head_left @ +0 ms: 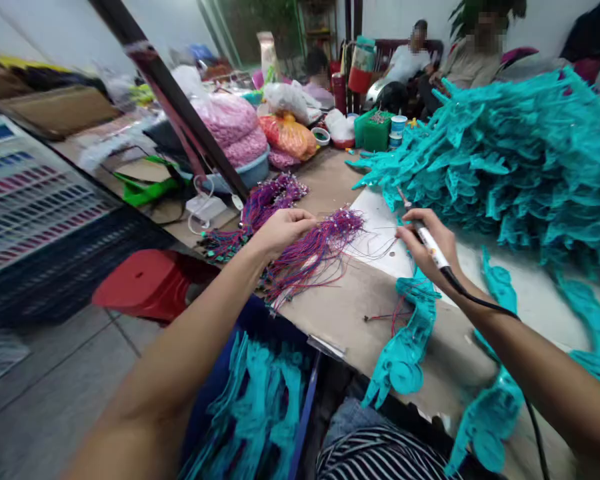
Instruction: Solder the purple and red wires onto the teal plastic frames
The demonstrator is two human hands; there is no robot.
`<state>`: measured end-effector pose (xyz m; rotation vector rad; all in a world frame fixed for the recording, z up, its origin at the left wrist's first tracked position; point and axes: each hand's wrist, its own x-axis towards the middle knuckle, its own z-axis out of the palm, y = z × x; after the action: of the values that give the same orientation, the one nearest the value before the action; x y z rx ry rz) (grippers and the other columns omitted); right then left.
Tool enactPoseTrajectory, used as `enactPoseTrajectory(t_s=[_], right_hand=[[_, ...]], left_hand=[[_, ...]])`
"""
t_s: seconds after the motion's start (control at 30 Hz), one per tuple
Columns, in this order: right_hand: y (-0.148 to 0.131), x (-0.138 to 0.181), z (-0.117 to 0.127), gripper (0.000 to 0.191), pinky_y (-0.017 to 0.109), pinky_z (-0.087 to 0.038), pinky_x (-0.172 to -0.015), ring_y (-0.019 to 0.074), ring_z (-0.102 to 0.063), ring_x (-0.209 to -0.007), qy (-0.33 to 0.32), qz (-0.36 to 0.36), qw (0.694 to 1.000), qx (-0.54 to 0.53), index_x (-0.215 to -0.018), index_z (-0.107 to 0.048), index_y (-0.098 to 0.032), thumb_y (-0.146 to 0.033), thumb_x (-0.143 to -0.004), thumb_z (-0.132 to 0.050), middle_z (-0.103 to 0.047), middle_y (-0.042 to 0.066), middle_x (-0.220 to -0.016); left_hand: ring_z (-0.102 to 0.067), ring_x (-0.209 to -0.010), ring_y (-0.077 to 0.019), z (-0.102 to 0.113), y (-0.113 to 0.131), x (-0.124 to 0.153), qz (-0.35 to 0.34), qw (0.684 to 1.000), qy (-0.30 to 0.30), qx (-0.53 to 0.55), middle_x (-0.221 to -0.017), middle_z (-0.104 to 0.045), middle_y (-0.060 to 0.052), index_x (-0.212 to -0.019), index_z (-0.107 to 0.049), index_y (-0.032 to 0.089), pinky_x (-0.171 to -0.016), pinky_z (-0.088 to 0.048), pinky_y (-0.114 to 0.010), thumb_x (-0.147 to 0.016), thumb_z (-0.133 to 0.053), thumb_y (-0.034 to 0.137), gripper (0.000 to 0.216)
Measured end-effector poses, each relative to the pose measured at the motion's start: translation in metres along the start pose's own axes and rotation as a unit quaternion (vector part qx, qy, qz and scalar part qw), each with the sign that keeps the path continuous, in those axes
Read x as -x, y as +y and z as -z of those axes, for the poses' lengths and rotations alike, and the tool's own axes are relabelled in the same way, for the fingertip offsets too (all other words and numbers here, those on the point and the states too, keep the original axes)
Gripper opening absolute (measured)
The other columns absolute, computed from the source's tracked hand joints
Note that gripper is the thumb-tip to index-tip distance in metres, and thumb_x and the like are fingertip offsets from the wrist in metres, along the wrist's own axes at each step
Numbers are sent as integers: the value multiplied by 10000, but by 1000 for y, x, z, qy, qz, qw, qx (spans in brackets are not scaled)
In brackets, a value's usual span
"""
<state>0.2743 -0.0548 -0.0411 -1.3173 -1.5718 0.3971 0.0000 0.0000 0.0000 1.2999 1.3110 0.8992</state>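
Note:
My right hand (433, 237) is closed around the white handle of a soldering iron (431, 245), its tip pointing up and away. Thin wires trail from near my right fingertips toward a bundle of red and purple wires (325, 240). My left hand (294, 225) is pinched at this bundle, its fingertips on the wires; exactly which strands they hold is hidden. Below my right hand, a turquoise plastic part (405, 350) lies at the table edge with red and black wires on it. More wire bundles (275, 197) lie behind my left hand.
A tall heap of turquoise parts (520, 167) fills the right side. More turquoise parts (260, 400) are in a blue bin below the table. A red stool (140, 283) stands left. Bagged pink pieces (230, 127) and a green container (375, 131) sit behind. People sit at the back.

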Motion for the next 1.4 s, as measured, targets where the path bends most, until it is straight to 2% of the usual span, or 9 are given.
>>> enactPoseTrajectory(t_s=[0.2,0.3,0.4,0.57,0.67,0.83,1.1,1.27,1.4], right_hand=[[7,-16,-66,285,319,-511,-739,168,-664,-728,-77,0,994,-74,-1037,-555,-243,-297,-769,-638,-729,9,-900],[6,-19,-94,302,330,-513,-795,201,-688,-859,-83,-2,991,-101,-1039,-551,-251,-294,-755,-644,-722,15,-948],[4,-24,-110,254,323,-509,-784,195,-675,-837,-62,-15,991,-120,-1014,-555,-255,-273,-764,-600,-692,-7,-886],[12,-39,-102,273,302,-498,-749,164,-628,-756,59,-47,986,-147,-1002,-538,-247,-266,-735,-595,-642,-31,-797],[16,-46,-94,303,299,-491,-723,164,-616,-741,82,-58,982,-160,-1011,-525,-247,-284,-721,-604,-625,-39,-767],[10,-41,-91,241,276,-457,-681,135,-570,-689,31,-14,990,-140,-973,-551,-242,-279,-736,-576,-600,-45,-765],[-5,-18,-107,276,293,-473,-698,157,-606,-693,-69,-44,985,-151,-976,-560,-247,-332,-722,-625,-626,-40,-741],[-7,-12,-112,330,309,-487,-735,166,-623,-702,-106,-19,985,-133,-1023,-546,-249,-350,-726,-646,-677,-26,-797],[-3,-14,-106,289,296,-476,-723,164,-611,-684,-137,1,987,-85,-1013,-567,-242,-262,-725,-585,-660,-33,-757]], left_hand=[[-367,-427,-52,-8,-4,-3,1,999,-18,31,-486,-522,37,-646,-683,120,-441,-199,-207,-555,-770,276,199],[-375,-443,-54,-13,-7,-6,-3,999,-27,43,-491,-521,34,-635,-689,118,-452,-214,-208,-526,-802,306,245],[-355,-442,-48,-14,-7,-5,-6,998,-32,49,-481,-499,42,-640,-692,118,-455,-207,-206,-512,-825,330,281],[-288,-416,-34,-2,-7,7,-14,996,-48,73,-452,-426,62,-617,-665,126,-436,-153,-203,-504,-854,352,316],[-326,-424,-43,5,-10,15,-3,994,-89,69,-474,-457,50,-635,-665,132,-435,-194,-195,-526,-859,366,323],[-378,-438,-53,8,-26,21,26,992,-119,29,-525,-519,30,-668,-659,139,-442,-234,-189,-562,-859,388,336],[-355,-432,-68,-4,-54,17,22,997,-67,11,-483,-475,42,-747,-710,129,-455,-198,-212,-622,-823,473,384],[-377,-469,-78,-19,-53,18,-2,996,-89,-14,-522,-513,31,-734,-698,133,-473,-255,-217,-661,-754,452,333],[-370,-499,-80,-24,-49,19,-38,995,-67,-68,-542,-522,31,-705,-703,125,-499,-266,-223,-707,-699,395,270]])
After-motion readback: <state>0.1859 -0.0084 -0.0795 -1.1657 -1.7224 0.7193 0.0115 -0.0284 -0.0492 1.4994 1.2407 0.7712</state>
